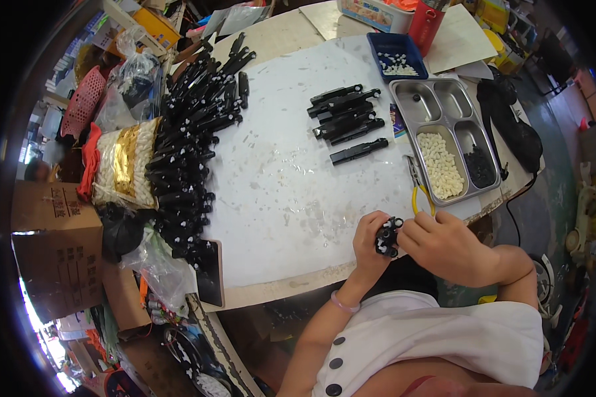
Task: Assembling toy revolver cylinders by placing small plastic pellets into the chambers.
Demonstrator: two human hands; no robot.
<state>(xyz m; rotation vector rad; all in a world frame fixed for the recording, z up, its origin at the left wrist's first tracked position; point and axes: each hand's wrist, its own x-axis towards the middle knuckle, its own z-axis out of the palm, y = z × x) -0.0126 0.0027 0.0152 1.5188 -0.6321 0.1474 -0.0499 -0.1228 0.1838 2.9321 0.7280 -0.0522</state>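
My left hand [369, 246] is closed round a small bunch of black plastic parts [386, 243], their ends turned up with white bits showing in some. Against the right side of that bunch, my right hand [444, 245] has its fingers pinched together; whatever they hold is hidden. Just beyond the hands lie pliers with yellow handles [420, 195]. Off to their right stands a metal compartment tray [409, 126], holding cream-white small pieces [440, 165] and black small pieces [479, 165]. Several long black parts [347, 116] lie in a loose row on the white tabletop [278, 178].
A big heap of black parts [185, 145] covers the table's left side, with a phone [210, 274] at its near end. A blue bin [377, 49] and red cup [427, 30] stand at the back right. Cartons [59, 245] and a bag of white pieces [126, 165] crowd the left.
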